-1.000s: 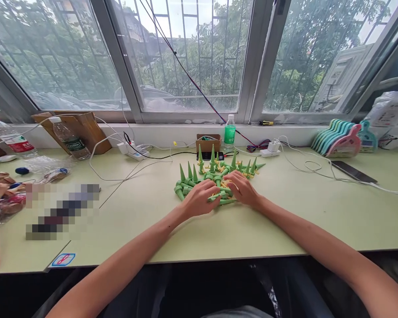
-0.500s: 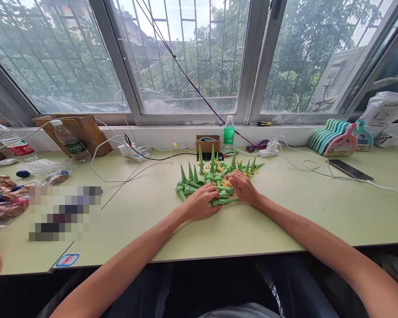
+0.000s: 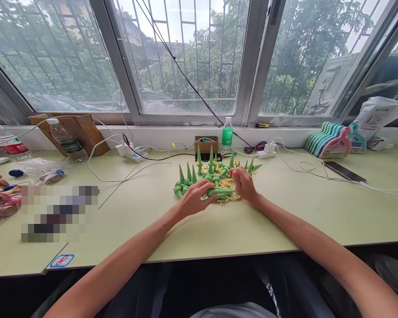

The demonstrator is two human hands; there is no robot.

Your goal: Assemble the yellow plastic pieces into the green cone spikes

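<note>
Barred windows [image 3: 185,66] span the background above a pale green table [image 3: 272,225]. At the table's middle, between and beyond the two hands, lies a cluster of green spikes [image 3: 211,162]; several stand upright along its rear and left, others lie flat. Folded cardboard [image 3: 91,134] leans near the wall at far left; a row of pastel hangers [image 3: 330,138] stands at far right. The left hand [image 3: 196,196] is closed around one green spike [image 3: 223,191], held nearly level at the cluster's near side, its tip directed rightward. The right hand [image 3: 244,184], fingers bent together, is near that tip; whether it grips a small part cannot be told. A dark phone [image 3: 345,171] lies below the hangers; a green-labelled bottle [image 3: 227,135] stands behind the cluster. Small yellow pieces [image 3: 221,202] are scattered among the spikes and between the hands.
</note>
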